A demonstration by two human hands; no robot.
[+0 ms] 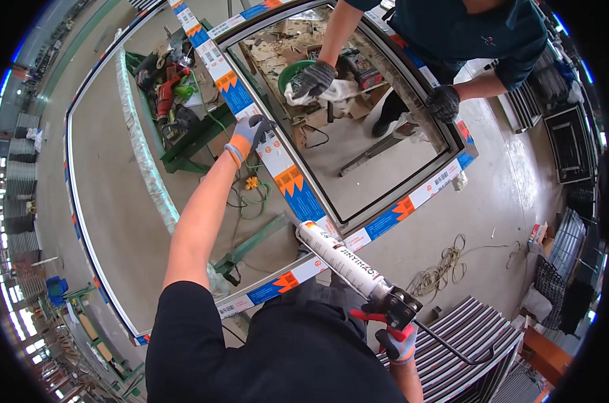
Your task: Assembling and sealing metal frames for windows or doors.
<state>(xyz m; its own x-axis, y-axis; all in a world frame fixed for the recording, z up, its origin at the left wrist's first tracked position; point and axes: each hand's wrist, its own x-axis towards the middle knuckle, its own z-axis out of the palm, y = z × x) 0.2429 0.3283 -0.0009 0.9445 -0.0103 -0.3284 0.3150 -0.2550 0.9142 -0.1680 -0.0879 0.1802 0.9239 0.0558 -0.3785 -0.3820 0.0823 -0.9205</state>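
grasped caulking gun (351, 265) in right hand (400, 341); rested left hand (248, 136) on taped mullion (293, 186), unclear whether clenched; found window frame (385, 230) joined, sealing unverified.

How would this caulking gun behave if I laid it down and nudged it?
The caulking gun may feel rear-heavy, given the bulky metal mechanism behind its tube. The round white tube might roll, but the long hooked rod would probably limit that. It likely stays stiff, judging by its straight shape.
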